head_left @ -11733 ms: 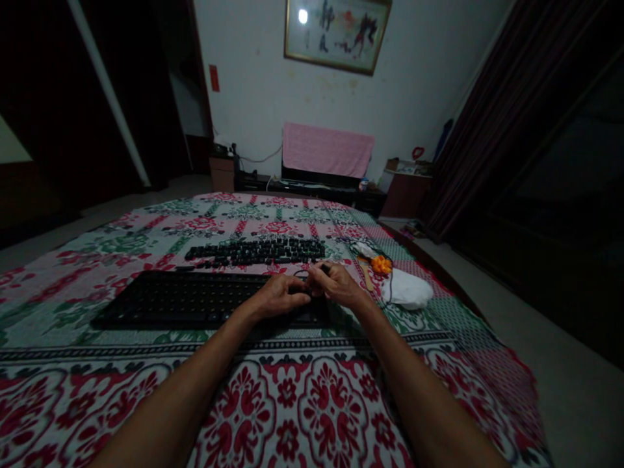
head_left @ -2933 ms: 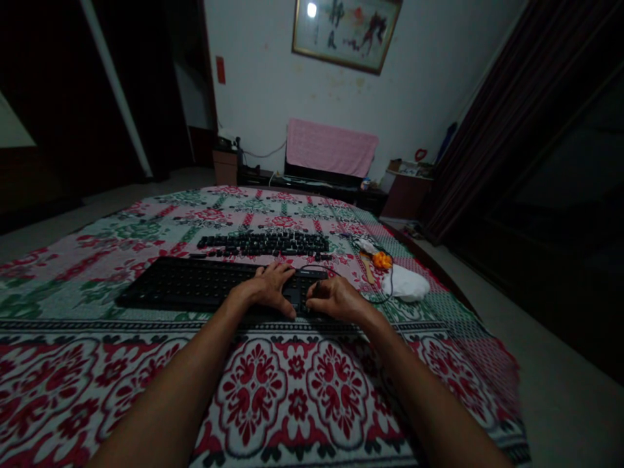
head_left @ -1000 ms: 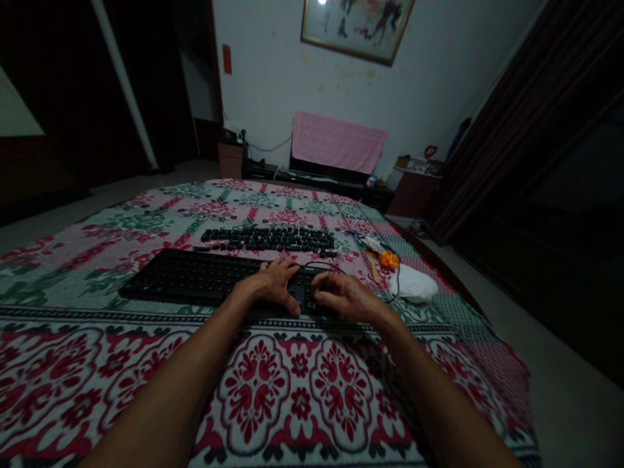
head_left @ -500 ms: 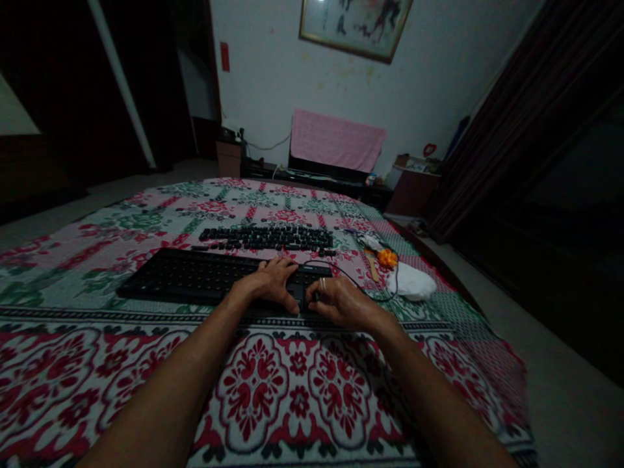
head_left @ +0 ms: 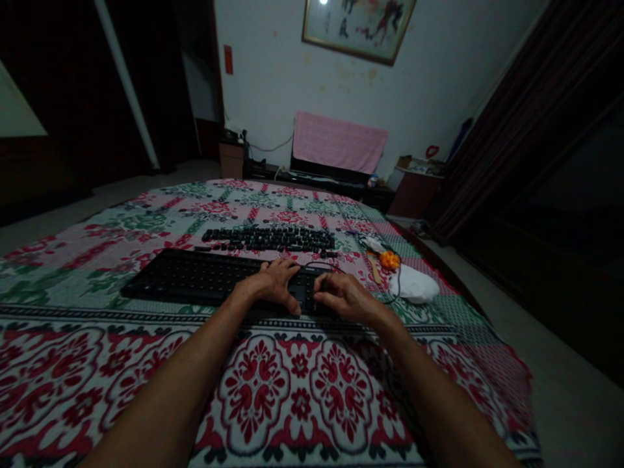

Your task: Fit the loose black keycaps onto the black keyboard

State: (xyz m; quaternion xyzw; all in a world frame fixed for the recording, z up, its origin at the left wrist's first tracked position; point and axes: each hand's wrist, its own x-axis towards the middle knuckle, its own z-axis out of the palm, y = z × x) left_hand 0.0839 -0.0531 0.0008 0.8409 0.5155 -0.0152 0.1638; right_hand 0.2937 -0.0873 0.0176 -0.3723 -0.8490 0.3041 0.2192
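A black keyboard (head_left: 188,276) lies on the patterned cloth, its key field dotted with small pale spots where keycaps are off. My left hand (head_left: 275,286) rests on its right part, fingers spread and thumb stretched toward the front edge. Beside it, my right hand (head_left: 341,296) is over the number-pad end with thumb and fingers drawn together in a pinch. Whatever is between those fingertips is too small and dark to make out. Behind the keyboard, loose black keycaps (head_left: 268,238) are laid out in rows.
To the right are a white plastic bag (head_left: 414,286), an orange bundle (head_left: 389,260), a flat wooden-coloured tool (head_left: 374,268) and a black cable (head_left: 400,286). The patterned cloth (head_left: 297,390) covers the broad surface. A pink towel (head_left: 340,143) hangs by the far wall.
My right hand has shifted slightly right, away from my left hand, its fingers still pinched. My left hand stays in place on the keyboard. The view has shifted a little.
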